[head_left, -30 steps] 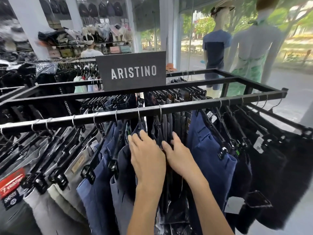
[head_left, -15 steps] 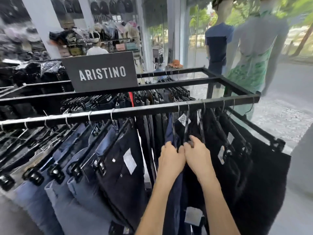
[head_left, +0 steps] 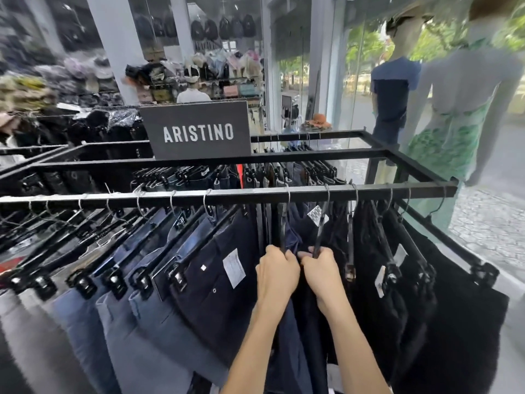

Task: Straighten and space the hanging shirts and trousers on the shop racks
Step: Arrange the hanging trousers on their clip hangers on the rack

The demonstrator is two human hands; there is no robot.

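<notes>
left hand, right hand — gripping adjacent hangers

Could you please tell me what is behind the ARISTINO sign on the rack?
Behind the ARISTINO sign, a figure in a white top shows above its top edge, with shelves of bags beyond. The sign hides the figure below the shoulders.

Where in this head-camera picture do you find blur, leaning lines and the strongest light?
Head view: the shelves at far left are motion-smeared; the ARISTINO sign, the left hand and right hand gripping hangers look sharp; the white pillar leans, a wide-angle effect; daylight through the window behind the mannequins is brightest.
</notes>
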